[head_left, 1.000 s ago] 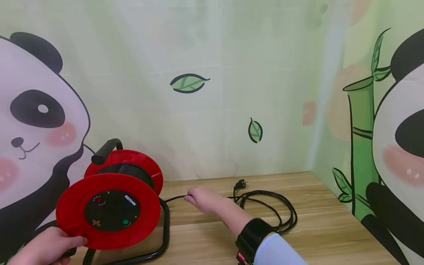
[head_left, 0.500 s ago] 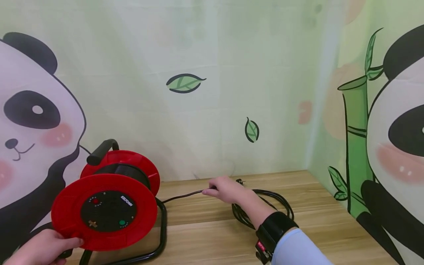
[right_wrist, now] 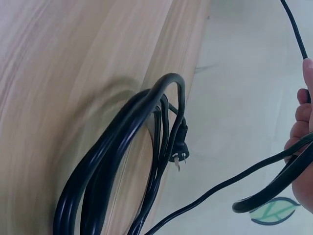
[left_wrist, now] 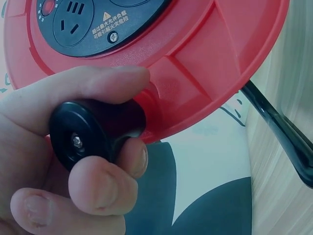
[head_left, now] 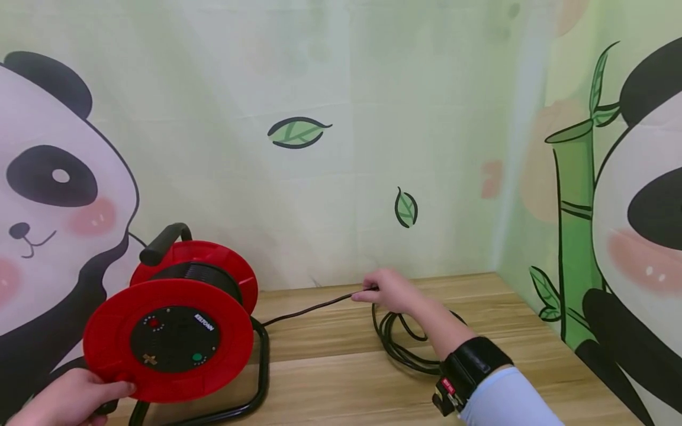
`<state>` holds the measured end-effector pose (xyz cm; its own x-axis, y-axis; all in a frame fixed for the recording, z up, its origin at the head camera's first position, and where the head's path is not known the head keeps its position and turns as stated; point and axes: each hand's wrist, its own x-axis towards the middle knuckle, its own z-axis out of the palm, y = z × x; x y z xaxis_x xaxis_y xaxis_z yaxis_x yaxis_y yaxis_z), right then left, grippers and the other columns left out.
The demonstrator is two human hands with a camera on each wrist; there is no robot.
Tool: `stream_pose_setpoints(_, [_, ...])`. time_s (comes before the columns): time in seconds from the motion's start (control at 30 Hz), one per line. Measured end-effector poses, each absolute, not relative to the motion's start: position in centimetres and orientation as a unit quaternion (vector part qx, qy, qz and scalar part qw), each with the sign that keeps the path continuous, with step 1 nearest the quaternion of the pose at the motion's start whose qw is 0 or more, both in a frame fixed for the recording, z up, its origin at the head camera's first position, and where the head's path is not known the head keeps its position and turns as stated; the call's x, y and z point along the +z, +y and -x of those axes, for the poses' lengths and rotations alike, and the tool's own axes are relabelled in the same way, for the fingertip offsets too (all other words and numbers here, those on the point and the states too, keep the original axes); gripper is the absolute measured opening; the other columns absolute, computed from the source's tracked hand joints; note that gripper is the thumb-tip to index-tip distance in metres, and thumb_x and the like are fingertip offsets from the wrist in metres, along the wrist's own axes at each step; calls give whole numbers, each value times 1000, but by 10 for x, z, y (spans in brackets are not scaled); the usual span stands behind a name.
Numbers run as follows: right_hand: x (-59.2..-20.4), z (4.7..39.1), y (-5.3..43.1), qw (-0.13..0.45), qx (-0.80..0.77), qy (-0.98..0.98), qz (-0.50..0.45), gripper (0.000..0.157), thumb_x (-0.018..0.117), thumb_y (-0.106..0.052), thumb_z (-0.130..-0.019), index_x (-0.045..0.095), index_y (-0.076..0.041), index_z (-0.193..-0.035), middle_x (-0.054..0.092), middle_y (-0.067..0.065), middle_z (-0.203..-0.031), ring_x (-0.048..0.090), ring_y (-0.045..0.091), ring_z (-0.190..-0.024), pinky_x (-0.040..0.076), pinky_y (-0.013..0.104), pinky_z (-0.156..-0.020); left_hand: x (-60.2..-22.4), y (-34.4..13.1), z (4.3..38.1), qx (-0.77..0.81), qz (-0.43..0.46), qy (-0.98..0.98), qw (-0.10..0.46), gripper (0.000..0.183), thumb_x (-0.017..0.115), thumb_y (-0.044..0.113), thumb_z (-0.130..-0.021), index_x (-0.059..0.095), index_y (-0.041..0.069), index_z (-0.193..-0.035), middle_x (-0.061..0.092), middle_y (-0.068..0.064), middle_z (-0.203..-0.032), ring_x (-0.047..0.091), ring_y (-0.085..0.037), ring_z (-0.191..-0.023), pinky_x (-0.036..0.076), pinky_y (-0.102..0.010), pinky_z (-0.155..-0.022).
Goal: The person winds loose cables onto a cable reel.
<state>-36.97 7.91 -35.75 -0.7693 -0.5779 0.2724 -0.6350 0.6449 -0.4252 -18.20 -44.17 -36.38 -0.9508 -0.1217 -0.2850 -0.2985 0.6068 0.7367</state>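
A red cable reel [head_left: 109, 319] with a black centre panel stands at the left, black cable wound between its two discs. My left hand [head_left: 71, 397] holds the reel's black crank knob [left_wrist: 80, 132], thumb above it and fingers curled below. Out from the reel to the right runs a length of black cable [head_left: 314, 307], gripped at its far end by my right hand [head_left: 393, 290]. Loose loops of cable [head_left: 405, 357] lie on the table below the right hand. In the right wrist view a plug [right_wrist: 180, 147] shows behind these loops.
The reel's black tube stand [head_left: 264, 367] rests on the wooden table [head_left: 319, 384], and a black carrying handle [head_left: 165, 242] rises at its top. Behind the table hangs a pale green backdrop [head_left: 330, 207] printed with pandas, leaves and bamboo.
My right hand has moved right and away from the reel, gripping the cable, so a longer stretch spans between them. The left hand stays on the crank knob.
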Motion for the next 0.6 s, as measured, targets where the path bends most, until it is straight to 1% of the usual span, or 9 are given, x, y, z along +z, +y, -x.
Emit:
stream_pose_setpoints(0.1, [-358, 372, 86, 67, 258, -904, -334, 39, 74, -39, -94, 53, -16, -69, 45, -10, -61, 40, 7, -57, 36, 26, -55, -365, -441, 181, 425, 123, 891, 104, 30, 65, 18, -97, 67, -9, -109, 68, -10, -74, 58, -23, -59, 53, -34, -67])
stream_pose_setpoints(0.33, [-363, 374, 96, 61, 265, -907, -322, 36, 75, -40, -93, 59, -17, -69, 48, -10, -61, 40, 7, -57, 35, 26, -54, -364, -440, 181, 424, 111, 893, 106, 30, 65, 19, -98, 67, -9, -110, 68, -10, -74, 58, -23, -59, 53, -34, -67])
stream_pose_setpoints(0.5, [-363, 372, 96, 53, 264, -911, -313, 38, 73, -42, -93, 59, -16, -70, 48, -9, -61, 41, 8, -56, 36, 26, -54, -363, -442, 181, 440, 105, 885, 107, 30, 65, 17, -98, 66, -9, -111, 68, -11, -75, 59, -23, -59, 53, -34, -66])
stream_pose_setpoints(0.6, [-363, 372, 96, 52, 263, -912, -310, 36, 73, -42, -93, 61, -17, -71, 51, -9, -63, 42, 8, -57, 37, 27, -55, -364, -442, 182, 444, 109, 883, 105, 30, 65, 17, -98, 66, -10, -111, 69, -11, -76, 59, -23, -59, 54, -34, -66])
